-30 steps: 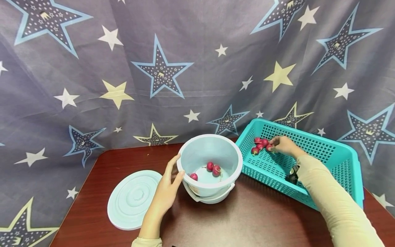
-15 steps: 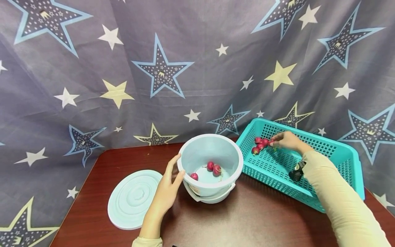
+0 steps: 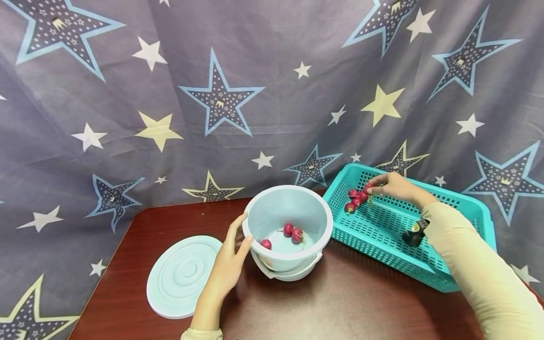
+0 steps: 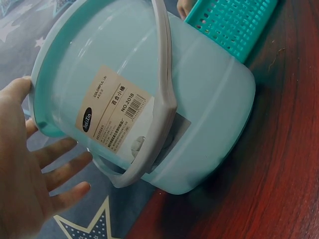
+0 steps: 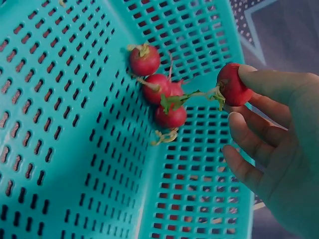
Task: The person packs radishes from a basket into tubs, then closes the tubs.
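Note:
With thumb and fingertips my right hand [image 3: 397,186] pinches a red radish [image 5: 233,85], its short green leaves hanging toward several other radishes [image 5: 145,60] in the corner of the teal basket [image 3: 374,254]. The held radish is at the height of the basket's side wall in the right wrist view. My left hand [image 3: 228,264] rests at the left rim of a pale blue bucket [image 3: 282,208], thumb and fingers extended. In the left wrist view the other fingers [image 4: 67,169] are spread beside the bucket's wall. Inside the bucket lie 3 radishes [image 3: 297,235].
A round pale lid [image 3: 180,278] lies flat on the dark red table [image 3: 340,302], left of the bucket. The bucket's handle [image 4: 167,74] hangs down at its front. Behind the table hangs a grey curtain [image 3: 272,61] printed with stars.
My right hand has lifted a radish up from the basket's floor, away from the others. The left hand and bucket stay in place.

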A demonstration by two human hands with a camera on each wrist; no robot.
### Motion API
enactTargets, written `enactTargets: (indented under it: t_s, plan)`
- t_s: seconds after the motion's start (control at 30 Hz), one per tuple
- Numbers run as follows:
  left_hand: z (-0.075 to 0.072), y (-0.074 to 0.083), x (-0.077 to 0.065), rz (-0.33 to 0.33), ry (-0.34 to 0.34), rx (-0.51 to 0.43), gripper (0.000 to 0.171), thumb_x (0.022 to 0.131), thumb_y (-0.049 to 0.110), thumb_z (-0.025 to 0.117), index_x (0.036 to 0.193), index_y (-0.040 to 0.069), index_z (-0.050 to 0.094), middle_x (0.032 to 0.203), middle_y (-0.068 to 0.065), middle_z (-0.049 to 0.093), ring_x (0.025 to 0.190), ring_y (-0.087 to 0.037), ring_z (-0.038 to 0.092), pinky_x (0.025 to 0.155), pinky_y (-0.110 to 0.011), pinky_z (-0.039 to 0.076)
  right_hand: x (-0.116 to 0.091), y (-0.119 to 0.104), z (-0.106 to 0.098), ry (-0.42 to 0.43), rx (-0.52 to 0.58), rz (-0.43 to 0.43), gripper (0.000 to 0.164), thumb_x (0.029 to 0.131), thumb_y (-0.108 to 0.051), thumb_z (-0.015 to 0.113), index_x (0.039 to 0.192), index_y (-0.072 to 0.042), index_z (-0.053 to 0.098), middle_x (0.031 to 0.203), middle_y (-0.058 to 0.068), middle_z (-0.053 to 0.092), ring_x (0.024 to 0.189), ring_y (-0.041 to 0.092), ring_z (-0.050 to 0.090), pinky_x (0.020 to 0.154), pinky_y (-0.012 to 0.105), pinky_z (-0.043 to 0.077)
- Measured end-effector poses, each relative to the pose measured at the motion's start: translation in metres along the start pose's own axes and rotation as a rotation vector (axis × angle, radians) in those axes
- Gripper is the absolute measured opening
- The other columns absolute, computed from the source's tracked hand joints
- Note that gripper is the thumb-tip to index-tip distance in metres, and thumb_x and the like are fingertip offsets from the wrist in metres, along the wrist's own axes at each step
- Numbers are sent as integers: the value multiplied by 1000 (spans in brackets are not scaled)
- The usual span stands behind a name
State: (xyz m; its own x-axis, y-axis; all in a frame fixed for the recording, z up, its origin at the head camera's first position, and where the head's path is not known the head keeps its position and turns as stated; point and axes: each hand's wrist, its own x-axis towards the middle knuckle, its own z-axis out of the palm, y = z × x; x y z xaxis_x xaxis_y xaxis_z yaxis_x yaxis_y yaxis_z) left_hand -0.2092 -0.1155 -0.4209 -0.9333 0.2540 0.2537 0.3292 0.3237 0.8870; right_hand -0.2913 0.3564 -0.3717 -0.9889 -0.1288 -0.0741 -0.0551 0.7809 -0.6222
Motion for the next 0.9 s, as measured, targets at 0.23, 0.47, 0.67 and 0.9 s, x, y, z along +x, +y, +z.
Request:
enactTargets:
  t_s: [0.23, 0.47, 0.67, 0.9]
  plan:
    - [0, -1, 0, 0, -1, 1, 53, 103, 35, 53, 152, 34, 32, 139, -12, 54, 114, -25, 59, 99, -51, 45, -7, -22, -6, 22, -47, -63, 46, 97, -28, 66, 129, 4, 61, 117, 22, 65, 81, 19, 63, 69, 38, 47]
    - [0, -1, 0, -1, -1, 4, 53, 103, 38, 53, 151, 38, 32, 139, -11, 54, 114, -25, 59, 99, -50, 45, -20, -40, -11, 62, -68, -112, 45, 96, -34, 66, 128, -3, 64, 100, 13, 67, 65, 18, 46, 58, 32, 37]
    - [-1, -1, 1, 1, -7, 1, 52, 103, 39, 53, 150, 39, 32, 141, -10, 53, 114, -24, 58, 99, -49, 45, -32, -58, -12, 109, -55, -174, 42, 96, -37, 66, 127, -9, 66, 117, 14, 67, 74, 17, 57, 65, 31, 44]
    - [-2, 0, 0, -15, -10, 5, 52, 103, 40, 53, 150, 40, 32, 141, -10, 52, 114, -24, 58, 99, -49, 45, -46, -78, -6, 152, 52, -238, 42, 98, -33, 64, 132, -10, 63, 124, 12, 65, 97, 14, 66, 81, 27, 52]
